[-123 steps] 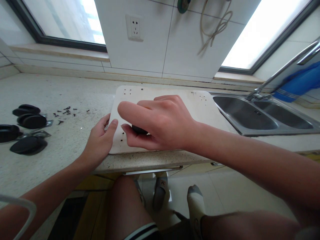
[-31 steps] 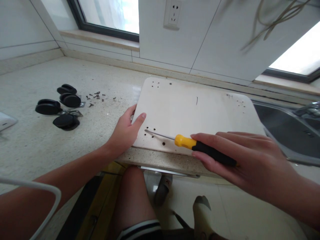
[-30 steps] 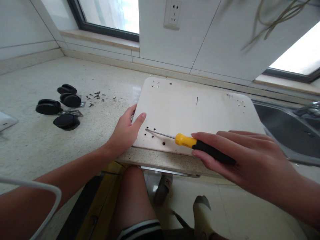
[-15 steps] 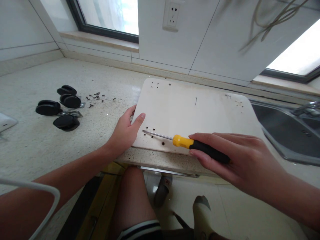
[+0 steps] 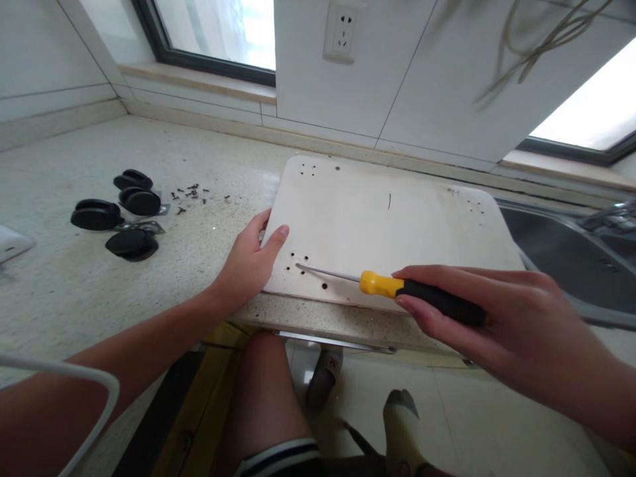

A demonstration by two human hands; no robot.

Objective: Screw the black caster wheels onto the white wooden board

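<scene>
A white board (image 5: pixel 358 218) with rounded corners lies flat on the countertop, small groups of holes at its visible corners. My left hand (image 5: pixel 256 258) grips its left edge, thumb on top and the fingers partly hidden at the side. In my right hand (image 5: pixel 497 318) is a screwdriver (image 5: pixel 382 283) with a yellow and black handle. Its shaft points left, and the tip is over the holes at the near left corner; whether it touches the board I cannot tell. Black caster wheels (image 5: pixel 132 244) and a scatter of small screws (image 5: pixel 191 192) lie to the left.
A metal sink (image 5: pixel 556 245) adjoins the board on the right. Behind stands a white wall with a socket (image 5: pixel 342 30) and a hanging cable (image 5: pixel 536 53). A white cable (image 5: pixel 106 381) crosses near my left forearm. A white object (image 5: pixel 14 243) sits at the far left.
My right hand has moved a little to the right with the screwdriver, its tip shifting from the left side of the hole group to its middle. My left hand has stayed in place.
</scene>
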